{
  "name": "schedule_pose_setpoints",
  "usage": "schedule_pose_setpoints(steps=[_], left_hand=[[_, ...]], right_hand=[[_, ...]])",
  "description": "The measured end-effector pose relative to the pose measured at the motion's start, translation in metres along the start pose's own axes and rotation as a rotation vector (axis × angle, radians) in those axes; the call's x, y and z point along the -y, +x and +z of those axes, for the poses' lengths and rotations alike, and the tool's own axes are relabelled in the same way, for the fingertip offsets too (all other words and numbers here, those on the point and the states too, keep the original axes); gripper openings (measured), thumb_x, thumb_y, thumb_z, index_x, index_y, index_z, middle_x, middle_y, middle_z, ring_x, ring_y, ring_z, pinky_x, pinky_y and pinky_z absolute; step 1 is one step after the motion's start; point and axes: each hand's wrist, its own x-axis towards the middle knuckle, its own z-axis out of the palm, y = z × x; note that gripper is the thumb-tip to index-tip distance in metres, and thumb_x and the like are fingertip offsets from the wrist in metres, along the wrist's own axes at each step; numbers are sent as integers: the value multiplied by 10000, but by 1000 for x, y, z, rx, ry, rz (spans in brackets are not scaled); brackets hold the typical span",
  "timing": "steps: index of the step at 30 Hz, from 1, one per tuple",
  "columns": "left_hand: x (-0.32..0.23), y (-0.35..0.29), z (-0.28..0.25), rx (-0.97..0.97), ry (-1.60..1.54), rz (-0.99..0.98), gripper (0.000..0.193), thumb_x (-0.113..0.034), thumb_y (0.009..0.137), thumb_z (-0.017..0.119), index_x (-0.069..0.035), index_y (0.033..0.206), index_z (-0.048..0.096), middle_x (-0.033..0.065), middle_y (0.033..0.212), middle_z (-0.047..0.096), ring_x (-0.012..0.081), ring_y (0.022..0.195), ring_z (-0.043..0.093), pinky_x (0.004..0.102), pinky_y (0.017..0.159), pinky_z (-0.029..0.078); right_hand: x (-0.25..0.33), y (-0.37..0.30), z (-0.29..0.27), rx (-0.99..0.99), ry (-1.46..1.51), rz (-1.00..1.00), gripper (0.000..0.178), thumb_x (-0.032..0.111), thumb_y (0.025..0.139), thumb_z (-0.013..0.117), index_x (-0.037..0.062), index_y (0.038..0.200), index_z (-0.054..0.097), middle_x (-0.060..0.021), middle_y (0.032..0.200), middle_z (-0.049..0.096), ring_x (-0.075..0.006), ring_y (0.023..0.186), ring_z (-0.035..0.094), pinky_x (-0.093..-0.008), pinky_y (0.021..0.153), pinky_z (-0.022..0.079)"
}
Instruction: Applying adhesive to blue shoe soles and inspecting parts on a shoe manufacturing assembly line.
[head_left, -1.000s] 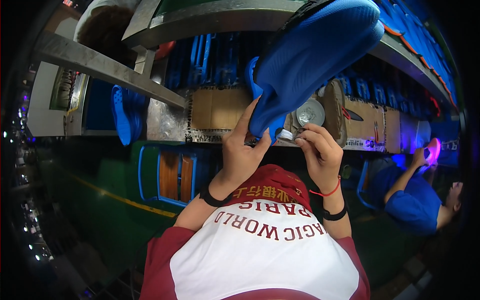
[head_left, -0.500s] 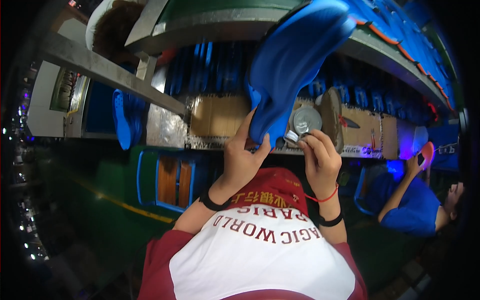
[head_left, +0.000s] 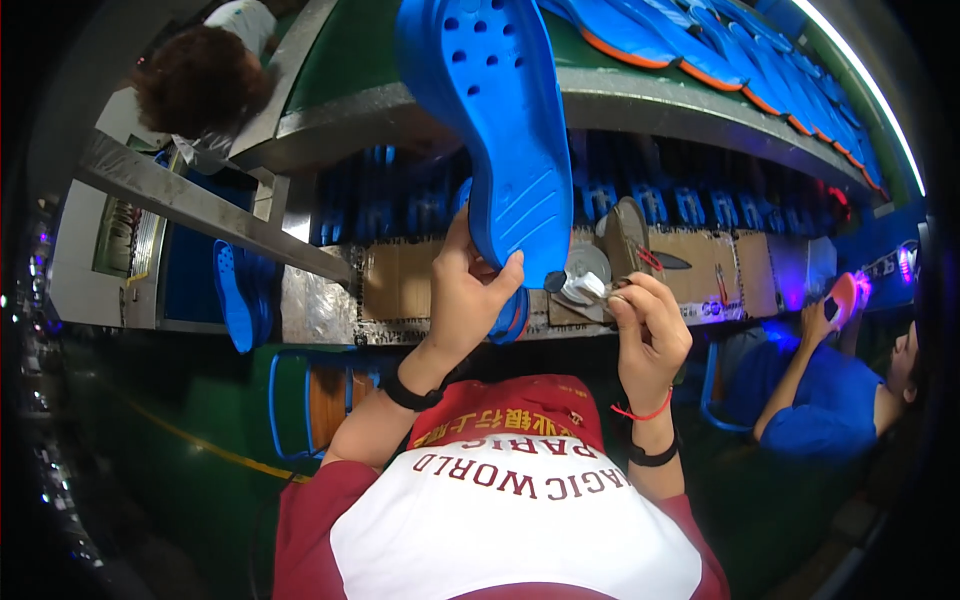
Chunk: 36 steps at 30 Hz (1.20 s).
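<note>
My left hand (head_left: 468,290) grips the narrow end of a blue shoe sole (head_left: 518,170), thumb on its face. The sole stands tilted up, its holed and grooved face toward me. More blue material shows behind my left fingers, partly hidden. My right hand (head_left: 652,328) is closed in a pinch close to the sole's lower end. A small, pale, shiny piece lies at its fingertips, too small to name. Just beyond is a round metal dish (head_left: 590,262) with something whitish in front of it.
A brown, sole-shaped piece (head_left: 624,238), red-handled scissors (head_left: 650,259) and a dark blade (head_left: 676,262) lie on cardboard (head_left: 700,285). Blue soles with orange edges (head_left: 690,65) fill the upper shelf. Blue-framed stools (head_left: 325,400) stand below. At right, a person in blue (head_left: 825,395) holds an orange-pink piece.
The blue sole has been turned from its smooth curved side to its holed, grooved face and stands more upright. My right hand stays in a pinch, slightly lower. The view has shifted.
</note>
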Motion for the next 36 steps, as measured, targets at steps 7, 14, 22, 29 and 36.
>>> schedule_pose_setpoints(steps=[7, 14, 22, 29, 36], left_hand=[[4, -25, -4, -31, 189, 40, 541, 10, 847, 647, 40, 1356, 466, 135, 918, 704, 139, 802, 689, 282, 725, 569], [5, -27, -7, -40, 280, 172, 562, 27, 826, 657, 22, 1358, 474, 154, 906, 701, 175, 794, 707, 296, 721, 578], [7, -30, -10, -44, 282, 158, 559, 34, 817, 661, 16, 1349, 493, 148, 884, 698, 175, 783, 706, 295, 699, 569], [2, -2, -3, 77, 158, -100, 565, 14, 851, 649, -4, 1317, 330, 103, 1053, 652, 123, 926, 647, 240, 727, 541], [2, 18, 2, 68, -16, -12, 537, 9, 850, 636, 22, 1304, 350, 154, 1005, 680, 150, 844, 676, 264, 728, 561]], right_hand=[[5, 2, 17, 162, -107, -102, 136, -3, 799, 719, 17, 914, 648, -110, 929, 646, -243, 626, 633, -309, 544, 496], [11, 1, 23, 222, 25, -64, 140, -20, 792, 719, 6, 911, 649, -127, 915, 653, -226, 613, 630, -289, 539, 491], [5, 0, 24, 205, 2, -5, 131, -22, 799, 713, -3, 907, 643, -129, 924, 656, -221, 607, 619, -292, 544, 490], [3, 10, 11, -9, -176, -60, 110, -28, 809, 706, -8, 901, 650, -130, 936, 654, -202, 635, 599, -273, 556, 470], [2, 10, -6, -47, -112, -25, 109, -50, 805, 698, -14, 894, 647, -138, 927, 648, -228, 668, 627, -292, 571, 494]])
